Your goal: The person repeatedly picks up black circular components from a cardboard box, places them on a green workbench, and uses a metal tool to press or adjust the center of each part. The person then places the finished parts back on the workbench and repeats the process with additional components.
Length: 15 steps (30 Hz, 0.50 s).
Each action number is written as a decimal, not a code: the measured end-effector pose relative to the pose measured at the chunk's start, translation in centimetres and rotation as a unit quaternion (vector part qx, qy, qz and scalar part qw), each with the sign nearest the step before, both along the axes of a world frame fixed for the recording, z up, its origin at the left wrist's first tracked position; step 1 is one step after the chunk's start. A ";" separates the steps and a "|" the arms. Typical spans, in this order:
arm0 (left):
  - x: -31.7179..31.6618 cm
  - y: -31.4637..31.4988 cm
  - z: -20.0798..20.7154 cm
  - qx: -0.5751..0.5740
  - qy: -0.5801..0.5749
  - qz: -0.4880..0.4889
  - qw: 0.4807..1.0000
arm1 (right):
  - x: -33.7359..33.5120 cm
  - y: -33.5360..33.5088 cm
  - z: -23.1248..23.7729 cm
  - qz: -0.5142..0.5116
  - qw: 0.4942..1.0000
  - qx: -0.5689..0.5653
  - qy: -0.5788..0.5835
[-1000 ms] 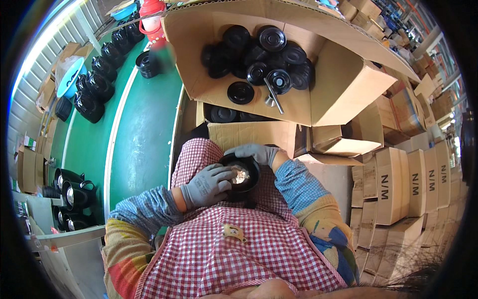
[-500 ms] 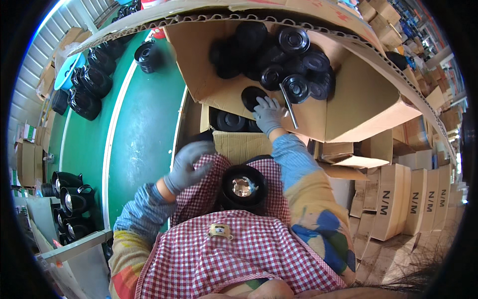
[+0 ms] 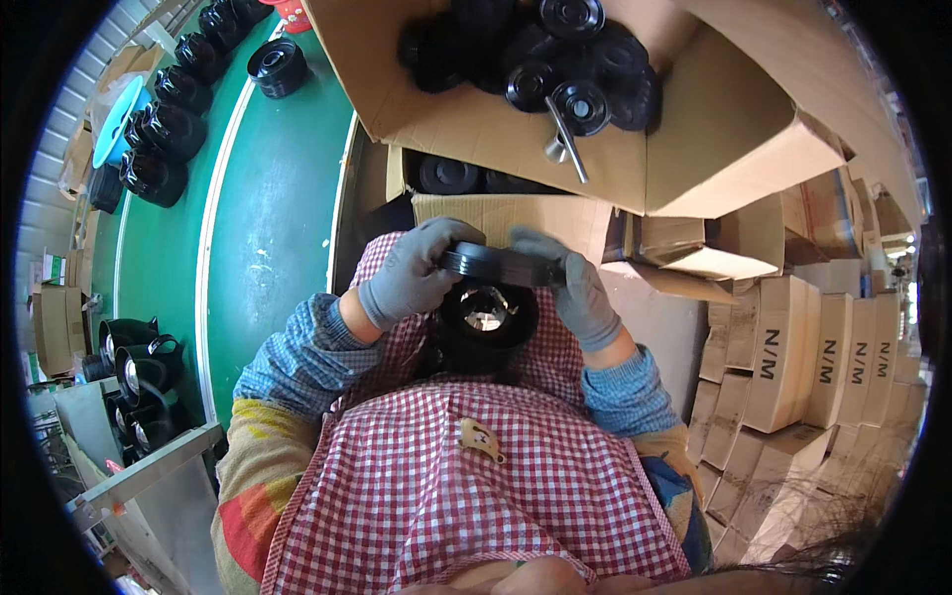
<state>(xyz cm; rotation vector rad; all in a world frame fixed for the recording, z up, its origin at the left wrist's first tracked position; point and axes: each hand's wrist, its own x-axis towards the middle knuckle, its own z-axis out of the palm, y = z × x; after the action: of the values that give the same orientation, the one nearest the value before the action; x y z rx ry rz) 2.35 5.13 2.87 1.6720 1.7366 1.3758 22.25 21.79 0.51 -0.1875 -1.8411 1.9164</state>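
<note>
Here, in the head view, I see a seated person in a red-and-white checked apron (image 3: 476,496), working with two grey-gloved hands above the lap. The left hand (image 3: 412,273) is closed on the left end of a round black lid (image 3: 501,266); the right hand (image 3: 585,297) grips its right end, fingers partly blurred. Between them the lid is seen nearly edge-on, over the far side of a black vessel's mouth; I cannot tell whether it touches the rim. Holding it from both ends probably keeps it level. The black vessel (image 3: 481,347), its shiny silvery inside facing up, sits in the lap between the thighs, seemingly so that the legs steady it while both hands are busy. Straight ahead, a large open carton (image 3: 714,139) is turned toward the person, which likely puts its pile of black lids (image 3: 585,104) within easy reach; a metal tool with a long rod (image 3: 568,139) lies in front of them. To the left runs a green table (image 3: 278,198), where black pots (image 3: 154,178) stand in a line along the far side, perhaps to leave the nearer strip free for handling.
</note>
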 end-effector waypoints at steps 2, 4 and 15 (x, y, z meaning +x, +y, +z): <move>0.7 -0.1 -1.6 0.006 -0.097 -0.069 0.993 | 0.5 -0.5 -1.9 0.058 0.992 -0.109 -0.018; 1.0 -0.3 -1.9 0.037 -0.158 -0.124 0.979 | 0.9 -0.9 -2.0 0.056 0.995 -0.061 -0.052; 1.0 -0.4 -5.6 0.083 -0.121 -0.128 0.981 | -0.4 -1.7 -4.2 0.008 0.988 0.143 0.063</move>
<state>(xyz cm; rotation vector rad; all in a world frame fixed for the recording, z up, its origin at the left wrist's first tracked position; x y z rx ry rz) 3.36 4.72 -2.69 1.6628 1.2556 1.5583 21.86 20.04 -3.65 0.0419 -2.0066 1.6097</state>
